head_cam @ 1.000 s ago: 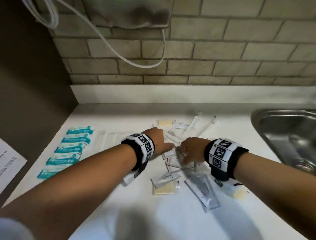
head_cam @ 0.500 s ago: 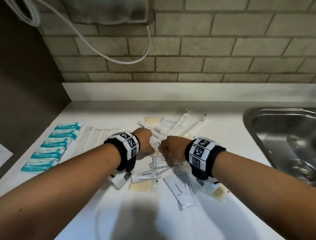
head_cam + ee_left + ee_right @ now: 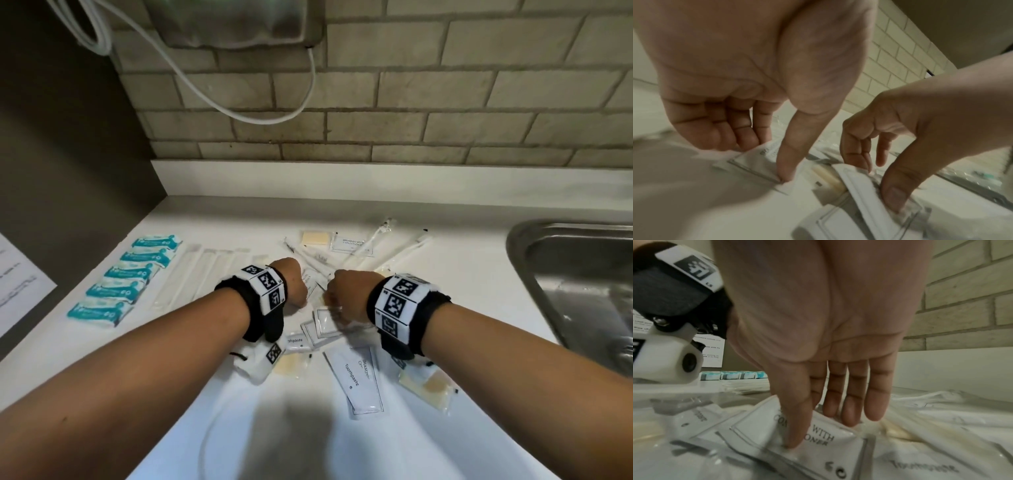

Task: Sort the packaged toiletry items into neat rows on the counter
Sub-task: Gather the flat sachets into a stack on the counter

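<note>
A loose pile of white sachets (image 3: 329, 322) and wrapped toothbrushes (image 3: 370, 240) lies mid-counter. My left hand (image 3: 294, 287) is over the pile's left side; in the left wrist view it (image 3: 770, 160) pinches a white sachet (image 3: 752, 162) between thumb and fingers. Close beside it, my right hand (image 3: 342, 294) pinches a sachet printed "with conditioner" (image 3: 828, 443), thumb on top and fingers behind (image 3: 820, 433). A toothpaste sachet (image 3: 356, 377) and yellowish soap packets (image 3: 428, 387) lie nearer me. From the head view the fingertips are hidden.
Several teal packets (image 3: 133, 274) form a row at the left, with a row of clear wrapped sticks (image 3: 205, 270) beside it. A steel sink (image 3: 575, 294) is at the right. The brick wall (image 3: 411, 102) and a hanging cable (image 3: 239, 96) are behind. A printed sheet (image 3: 17, 281) is at far left.
Both hands have drawn closer together over the middle of the pile, the right one shifting left. The head view has tilted up a little.
</note>
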A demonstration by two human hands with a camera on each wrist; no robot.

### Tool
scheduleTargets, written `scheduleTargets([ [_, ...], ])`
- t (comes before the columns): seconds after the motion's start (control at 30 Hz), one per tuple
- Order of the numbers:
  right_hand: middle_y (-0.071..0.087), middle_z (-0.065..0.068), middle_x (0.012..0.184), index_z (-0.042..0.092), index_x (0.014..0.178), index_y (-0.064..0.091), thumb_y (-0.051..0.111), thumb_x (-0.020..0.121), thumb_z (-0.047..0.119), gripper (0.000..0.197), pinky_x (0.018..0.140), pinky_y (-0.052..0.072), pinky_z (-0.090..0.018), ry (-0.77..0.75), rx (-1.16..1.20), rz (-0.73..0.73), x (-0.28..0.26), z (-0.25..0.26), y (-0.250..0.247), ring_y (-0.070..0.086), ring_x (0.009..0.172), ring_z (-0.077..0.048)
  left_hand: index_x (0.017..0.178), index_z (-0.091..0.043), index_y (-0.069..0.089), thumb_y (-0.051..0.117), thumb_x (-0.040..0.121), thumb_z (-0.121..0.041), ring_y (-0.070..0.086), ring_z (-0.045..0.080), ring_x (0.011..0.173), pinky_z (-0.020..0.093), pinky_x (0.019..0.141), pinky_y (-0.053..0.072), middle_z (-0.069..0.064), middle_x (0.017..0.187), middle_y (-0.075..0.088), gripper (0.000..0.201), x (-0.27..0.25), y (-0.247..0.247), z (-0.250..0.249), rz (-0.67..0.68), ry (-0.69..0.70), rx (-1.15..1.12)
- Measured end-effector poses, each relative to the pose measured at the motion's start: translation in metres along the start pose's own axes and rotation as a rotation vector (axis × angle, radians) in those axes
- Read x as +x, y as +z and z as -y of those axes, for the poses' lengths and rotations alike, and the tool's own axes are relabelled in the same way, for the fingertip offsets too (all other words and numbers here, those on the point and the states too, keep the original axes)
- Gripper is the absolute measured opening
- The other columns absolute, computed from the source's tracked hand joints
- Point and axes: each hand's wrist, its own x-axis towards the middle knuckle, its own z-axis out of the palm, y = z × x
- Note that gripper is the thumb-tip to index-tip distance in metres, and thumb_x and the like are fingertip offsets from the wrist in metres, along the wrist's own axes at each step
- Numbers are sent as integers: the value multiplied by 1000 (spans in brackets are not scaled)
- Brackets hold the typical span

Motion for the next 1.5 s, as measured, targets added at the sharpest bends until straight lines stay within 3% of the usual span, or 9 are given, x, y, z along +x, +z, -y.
scheduleTargets([
  [0.1, 68, -4, 109, 10, 111, 66, 68, 85, 13, 26, 84, 52, -31, -12, -36, 37, -1, -6, -3, 65, 100, -22, 63, -11, 49, 76, 76, -22, 49, 20, 61, 25, 50, 34, 3, 62, 49, 32, 0, -2, 0, 28, 4, -20],
  [0.23, 68, -4, 112, 10, 112, 64, 62, 90, 14, 23, 75, 44, -27, -8, 25, 27, -7, -17, -13, 58, 89, -17, 104, -14, 53, 78, 76, -17, 59, 24, 89, 25, 67, 41, 8, 100, 60, 38, -3, -5, 11, -21, 42, -129],
  [0.37, 66, -4, 115, 11, 114, 65, 56, 95, 16, 22, 78, 44, -24, -35, 113, -101, -9, -16, -33, 60, 94, -17, 102, -19, 58, 72, 79, -7, 54, 12, 63, 21, 54, 39, 6, 89, 64, 29, -6, -23, 28, -103, 80, -429],
  [0.5, 65, -4, 113, 14, 108, 64, 55, 91, 6, 21, 76, 42, -26, -52, 255, -267, -5, -6, -61, 57, 94, -19, 110, -10, 64, 66, 80, 1, 58, 21, 68, 32, 72, 51, 10, 93, 67, 32, -17, -48, 37, -196, 157, -586],
  [0.67, 60, -3, 95, 11, 106, 65, 47, 88, 1, 27, 72, 39, -26, -5, 434, -467, -1, 1, -90, 54, 89, -20, 115, -8, 64, 57, 84, 10, 51, 14, 64, 21, 61, 45, 4, 82, 65, 36, -34, -67, 33, -228, 248, -771],
  [0.83, 63, -1, 84, 7, 101, 68, 50, 90, 0, 22, 62, 44, -21, -51, 611, -423, -7, -4, -110, 56, 83, -15, 120, -16, 62, 47, 92, 7, 63, 10, 60, 34, 76, 55, -3, 75, 68, 39, -49, -71, 33, -115, 257, -972],
  [1.1, 64, 7, 75, 25, 75, 64, 61, 89, 10, 20, 74, 50, -26, -98, 597, -391, -6, -1, -93, 58, 74, -11, 106, -2, 62, 33, 95, 0, 70, 39, 80, 43, 65, 61, 26, 101, 70, 31, -71, -68, 25, 60, 277, -1305],
  [1.33, 66, 3, 67, 17, 82, 66, 64, 89, 18, 7, 54, 42, -12, -115, 635, -356, -9, 0, -72, 58, 56, -4, 127, -12, 50, 50, 97, -4, 69, 23, 71, 35, 61, 62, 12, 95, 61, 31, -69, -56, 20, 52, 250, -1176],
  [1.5, 70, -17, 94, -1, 91, 68, 46, 98, 28, 38, 73, 50, -33, 73, 533, -268, 1, -6, -44, 60, 75, -24, 119, -7, 58, 41, 100, -1, 67, 24, 84, 36, 66, 61, 13, 102, 62, 26, -64, -49, 26, -75, 193, -1148],
])
